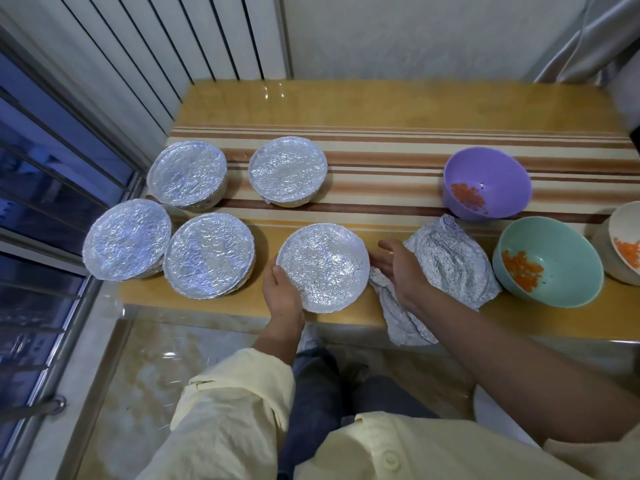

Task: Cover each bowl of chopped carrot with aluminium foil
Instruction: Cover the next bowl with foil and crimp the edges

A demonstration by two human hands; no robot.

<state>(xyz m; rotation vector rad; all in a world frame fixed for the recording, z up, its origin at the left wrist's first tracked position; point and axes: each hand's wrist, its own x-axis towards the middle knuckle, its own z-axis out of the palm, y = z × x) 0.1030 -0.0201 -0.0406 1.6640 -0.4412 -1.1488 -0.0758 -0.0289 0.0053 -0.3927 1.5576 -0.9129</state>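
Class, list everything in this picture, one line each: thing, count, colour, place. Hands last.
covered bowls: four, silver foil, left side.
front covered bowl: one, silver foil, near edge, centre.
purple bowl, teal bowl, white bowl: one each, orange carrot inside, right side.
loose foil: crumpled pile, silver, beside teal bowl.
table: one, yellow-brown, under everything.
striped cloth: one, cream-brown, across table.
window: one, barred, far left.
left hand: one, gripping front covered bowl's rim.
right hand: one, open, above loose foil's edge.
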